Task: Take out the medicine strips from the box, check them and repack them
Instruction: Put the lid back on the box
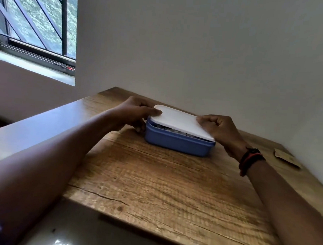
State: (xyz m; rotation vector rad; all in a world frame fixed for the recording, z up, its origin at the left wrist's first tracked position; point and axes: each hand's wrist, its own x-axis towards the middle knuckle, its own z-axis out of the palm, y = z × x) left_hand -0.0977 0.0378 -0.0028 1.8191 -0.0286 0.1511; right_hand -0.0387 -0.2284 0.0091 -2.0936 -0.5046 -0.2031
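Note:
A blue plastic box (pixel 176 143) stands on the wooden table (pixel 170 190) near the far wall. Its white lid (pixel 180 122) rests on top, raised a little along the near edge. Through that gap I glimpse silvery medicine strips (pixel 173 130) inside. My left hand (pixel 136 110) grips the lid's left end, thumb on top and fingers down the box's side. My right hand (pixel 220 130) holds the lid's right end, with dark bands on its wrist.
A small brown card (pixel 286 157) lies on the table at the far right, close to the wall. The white wall runs just behind the box. A barred window (pixel 33 15) is at the upper left. Pale floor shows below the table's near edge.

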